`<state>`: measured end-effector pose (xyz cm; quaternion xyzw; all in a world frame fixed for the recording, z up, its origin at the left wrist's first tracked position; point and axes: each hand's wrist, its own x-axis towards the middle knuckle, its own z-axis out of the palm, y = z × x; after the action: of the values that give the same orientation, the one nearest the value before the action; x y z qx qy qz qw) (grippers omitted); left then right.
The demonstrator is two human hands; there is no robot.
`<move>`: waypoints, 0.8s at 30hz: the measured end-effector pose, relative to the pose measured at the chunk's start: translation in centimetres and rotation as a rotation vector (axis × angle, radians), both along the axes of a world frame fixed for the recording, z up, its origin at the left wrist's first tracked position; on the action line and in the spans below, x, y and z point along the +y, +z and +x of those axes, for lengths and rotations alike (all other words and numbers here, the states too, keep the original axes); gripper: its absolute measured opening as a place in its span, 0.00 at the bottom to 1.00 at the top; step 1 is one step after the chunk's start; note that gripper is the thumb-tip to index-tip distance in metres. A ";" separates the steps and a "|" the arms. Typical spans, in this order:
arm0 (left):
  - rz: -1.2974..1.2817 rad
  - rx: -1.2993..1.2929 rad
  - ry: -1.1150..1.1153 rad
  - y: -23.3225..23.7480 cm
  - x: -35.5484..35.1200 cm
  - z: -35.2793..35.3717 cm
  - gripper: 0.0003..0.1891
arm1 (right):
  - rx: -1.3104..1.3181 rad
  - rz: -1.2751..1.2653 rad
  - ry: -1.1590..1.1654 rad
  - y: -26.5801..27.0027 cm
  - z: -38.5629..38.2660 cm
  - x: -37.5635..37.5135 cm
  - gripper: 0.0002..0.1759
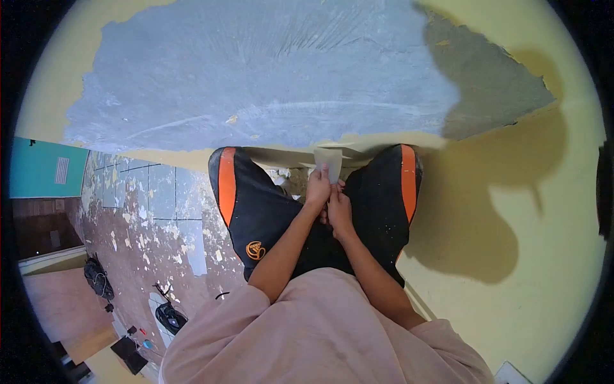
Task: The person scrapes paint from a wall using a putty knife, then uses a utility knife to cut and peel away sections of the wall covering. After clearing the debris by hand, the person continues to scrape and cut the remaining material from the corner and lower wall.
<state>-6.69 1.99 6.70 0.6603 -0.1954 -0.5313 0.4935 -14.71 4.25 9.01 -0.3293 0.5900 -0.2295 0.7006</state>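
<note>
Pale-bladed, the scraper [329, 160] is near the lower edge of the grey patch [268, 77] on the wall [460, 230]. The left hand [318, 187] is clamped on it by the blade; the right hand [339, 209], just beside, wraps lower down. Flakes [219, 255] litter the floor [131, 249].
</note>
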 end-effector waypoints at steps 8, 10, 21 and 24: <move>-0.186 0.001 0.027 1.3 -0.3 0.3 0.26 | 0.314 -0.630 0.002 -5.6 0.8 0.2 0.25; -0.104 0.069 0.061 -1.7 0.2 0.3 0.26 | 0.062 -0.117 0.082 -0.6 0.3 0.0 0.25; -0.166 0.111 0.076 4.8 0.4 0.6 0.25 | 0.020 -0.139 0.036 4.4 0.8 0.3 0.22; -0.082 0.148 -0.055 4.5 -0.1 2.2 0.24 | 0.008 -0.112 0.024 5.0 2.0 0.2 0.21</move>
<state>-4.50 1.88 11.16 0.5929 -0.1980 -0.5836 0.5183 -12.66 4.41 13.96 -0.3761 0.5748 -0.2525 0.6815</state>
